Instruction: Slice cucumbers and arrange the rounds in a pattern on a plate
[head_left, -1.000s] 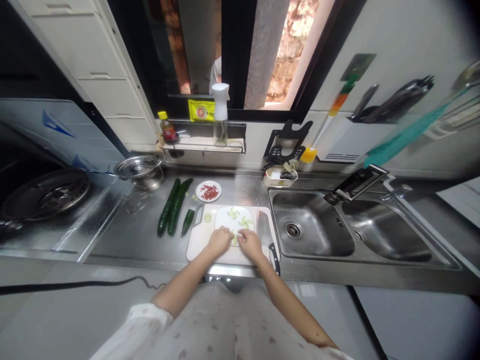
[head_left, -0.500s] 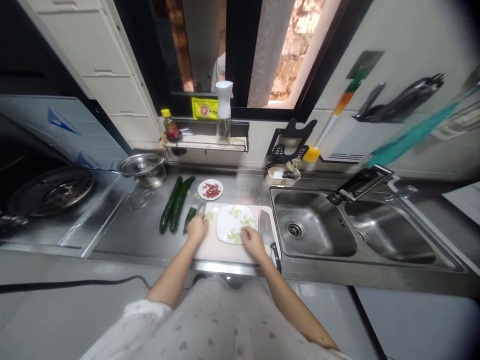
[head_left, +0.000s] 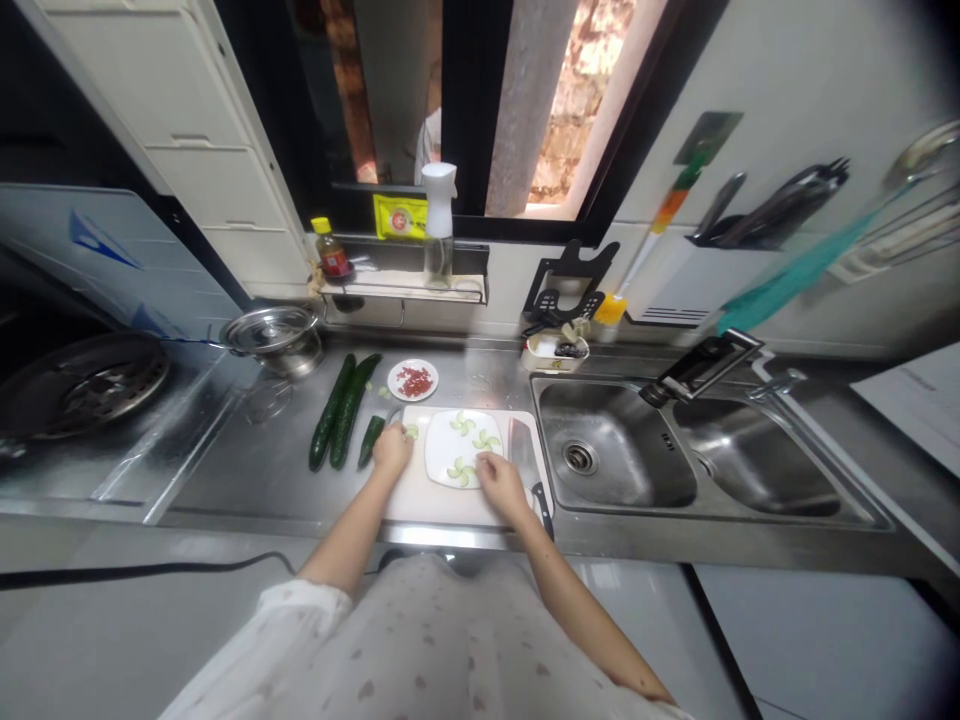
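Observation:
My left hand [head_left: 392,450] is closed at the left edge of the white cutting board [head_left: 409,500], beside a few pale green cucumber slices [head_left: 412,431]. Whatever its curled fingers hold is hidden. My right hand [head_left: 501,484] pinches its fingertips together over the right rim of the white plate [head_left: 442,440]; anything between them is too small to make out. On that plate, thin cucumber slices [head_left: 461,472] are fanned into three pinwheel shapes. A kitchen knife [head_left: 523,450] lies at the board's right side. Left of my left hand rests a cut cucumber piece [head_left: 370,440].
Two whole cucumbers [head_left: 346,410] lie further left on the steel counter. Behind the board sits a small plate [head_left: 396,368] of chopped red bits. A double sink [head_left: 622,490] is at the right; a lidded steel pot [head_left: 285,345] and a black pan [head_left: 82,390] stand left.
The whole view has shifted slightly, so things appear a little further left. Both hands stay in nearly the same places, and the slices on the plate look unchanged.

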